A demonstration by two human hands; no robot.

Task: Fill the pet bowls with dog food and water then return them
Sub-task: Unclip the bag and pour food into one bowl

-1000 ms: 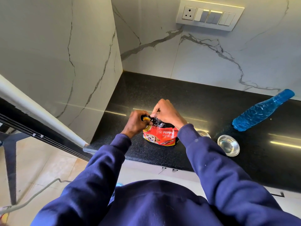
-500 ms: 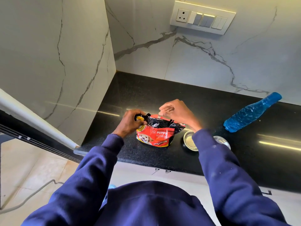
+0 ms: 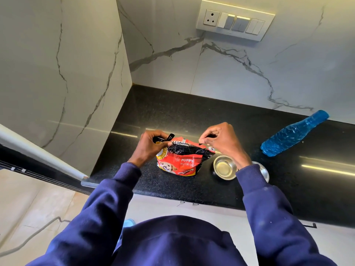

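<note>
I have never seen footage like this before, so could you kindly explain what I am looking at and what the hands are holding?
There is no machine here: a camera worn on a person's head looks down at their own two bare hands. The left hand and right hand each pinch a top corner of a red puppy food bag standing on a black counter. Beside the bag sit two small steel bowls, a near one and one partly hidden by the right sleeve. A blue water bottle lies on its side farther right.

One dog food bag (image 3: 180, 160), two steel bowls (image 3: 224, 167), one blue bottle (image 3: 294, 134)
</note>
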